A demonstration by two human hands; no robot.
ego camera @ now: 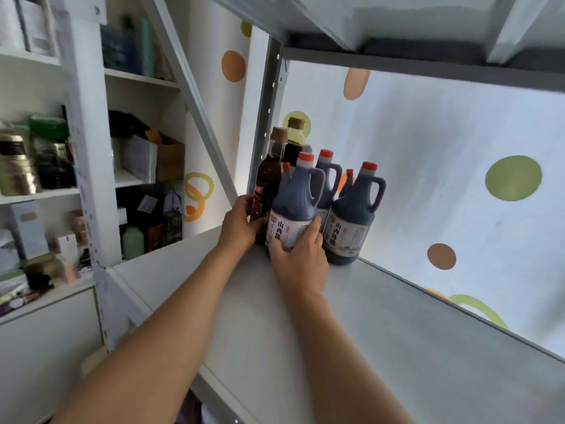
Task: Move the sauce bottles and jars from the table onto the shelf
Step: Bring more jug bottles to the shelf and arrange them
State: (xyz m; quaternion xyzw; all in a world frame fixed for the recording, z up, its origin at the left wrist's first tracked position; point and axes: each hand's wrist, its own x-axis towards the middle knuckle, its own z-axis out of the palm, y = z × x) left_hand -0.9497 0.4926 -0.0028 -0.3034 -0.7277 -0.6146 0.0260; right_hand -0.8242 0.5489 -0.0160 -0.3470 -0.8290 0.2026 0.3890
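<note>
Several dark sauce bottles stand in the far left corner of the white metal shelf [397, 332]. The nearest is a red-capped handled jug [295, 203] with a white label. My right hand [301, 264] holds its lower front, fingers curled round the label. My left hand [241, 223] grips the base of a tall dark glass bottle [269, 179] with a tan cap, just left of the jug. A second handled jug [354, 215] stands to the right, a third [328, 175] behind, and another tan-capped bottle [295, 139] at the back.
The shelf's grey upright post [269, 111] rises just behind the bottles, and an upper shelf board [397, 32] hangs overhead. A white cabinet [88, 166] with cluttered shelves of jars and boxes stands to the left. The wall [458, 154] behind has coloured dots.
</note>
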